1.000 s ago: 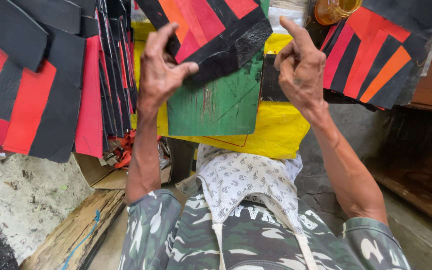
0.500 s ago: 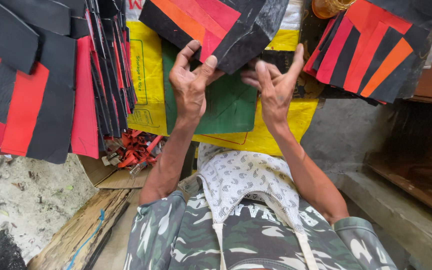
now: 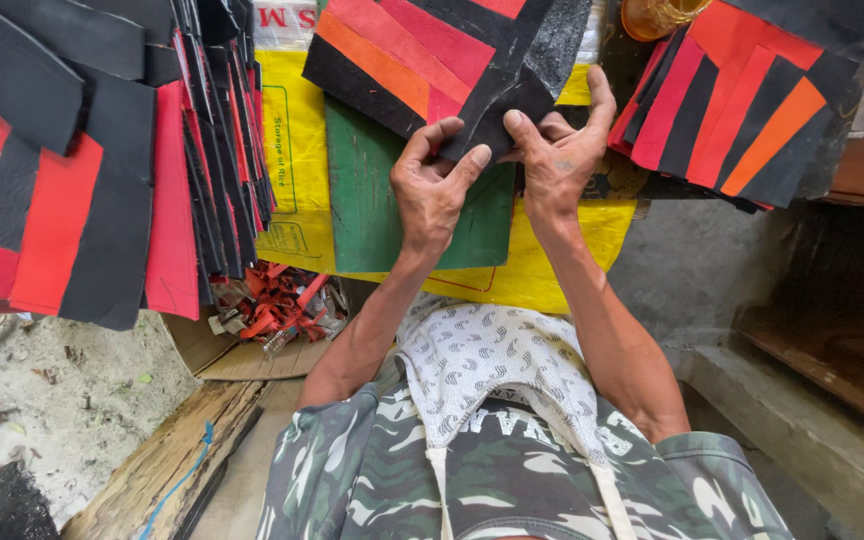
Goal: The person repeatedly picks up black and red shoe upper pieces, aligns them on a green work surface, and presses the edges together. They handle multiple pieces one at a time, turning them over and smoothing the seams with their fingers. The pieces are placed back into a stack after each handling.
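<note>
Fingers of both hands pinch the low corner of a striped patch [image 3: 432, 60] made of black, red and orange strips sewn side by side. The left hand [image 3: 432, 190] has its grip clamped on the black corner, thumb and pointer finger pressed together on it. The right hand [image 3: 552, 165] is clamped on the same corner, just beside the left, with one finger sticking up. The patch lies tilted over a green board [image 3: 372, 200]. The board rests on a yellow sack [image 3: 297, 170] spread on the bench. To the right lies another striped patch [image 3: 742, 100]. To the left hangs a stack of black and red pieces [image 3: 102, 170]. Below them, a cardboard box [image 3: 212, 350] holds red scraps [image 3: 272, 305].
</note>
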A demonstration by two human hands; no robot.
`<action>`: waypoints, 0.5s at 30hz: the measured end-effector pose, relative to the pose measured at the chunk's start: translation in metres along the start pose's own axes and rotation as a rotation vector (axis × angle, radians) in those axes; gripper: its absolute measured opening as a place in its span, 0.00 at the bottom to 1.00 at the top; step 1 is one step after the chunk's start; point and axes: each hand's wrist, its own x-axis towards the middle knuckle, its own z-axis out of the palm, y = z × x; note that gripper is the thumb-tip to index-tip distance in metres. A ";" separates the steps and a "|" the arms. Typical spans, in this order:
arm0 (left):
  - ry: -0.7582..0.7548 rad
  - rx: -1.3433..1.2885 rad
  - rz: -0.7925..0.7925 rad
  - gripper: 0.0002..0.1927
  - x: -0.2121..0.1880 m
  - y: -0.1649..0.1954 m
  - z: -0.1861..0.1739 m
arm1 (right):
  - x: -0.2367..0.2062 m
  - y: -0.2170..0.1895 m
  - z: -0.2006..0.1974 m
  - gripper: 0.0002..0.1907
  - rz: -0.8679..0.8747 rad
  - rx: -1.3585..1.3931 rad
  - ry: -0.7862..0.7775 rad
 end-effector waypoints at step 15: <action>-0.021 0.210 0.035 0.25 0.016 0.031 -0.019 | 0.066 -0.150 -0.092 0.27 -0.810 -1.280 -0.210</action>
